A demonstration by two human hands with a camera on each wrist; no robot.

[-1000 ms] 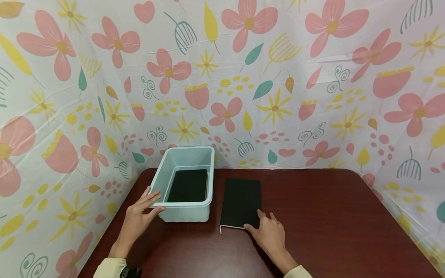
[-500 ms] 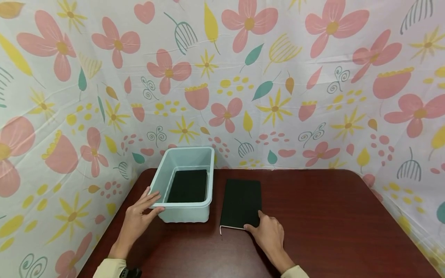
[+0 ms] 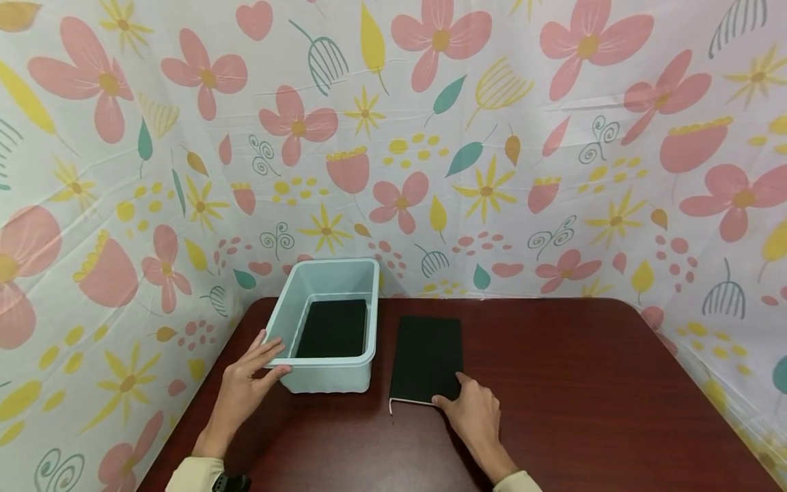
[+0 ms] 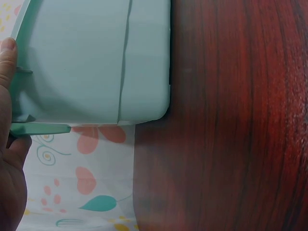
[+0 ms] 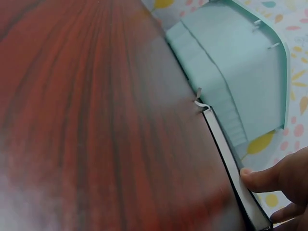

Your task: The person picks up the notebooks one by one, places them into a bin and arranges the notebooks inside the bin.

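Note:
A pale blue-green plastic bin (image 3: pixel 328 377) stands at the table's left, with a black flat book-like item (image 3: pixel 333 329) lying inside it. My left hand (image 3: pixel 242 386) holds the bin's near left corner, thumb on the front rim and fingers over the side rim. To the right of the bin lies a black notebook (image 3: pixel 424 355) with a pale ribbon at its near left corner. My right hand (image 3: pixel 476 413) grips the notebook's near right corner. In the right wrist view its thumb (image 5: pixel 260 180) presses the edge by the white pages (image 5: pixel 226 149); the other fingers are partly hidden.
Both things rest on a dark red-brown wooden table (image 3: pixel 572 383). A white cloth with flower prints (image 3: pixel 430 150) hangs behind the table and along its left side. A dark watch (image 3: pixel 230 482) is on the left wrist.
My right hand's fingers have drawn in toward the notebook's right edge, and its wrist has shifted slightly left. The left hand, bin and notebook look unmoved.

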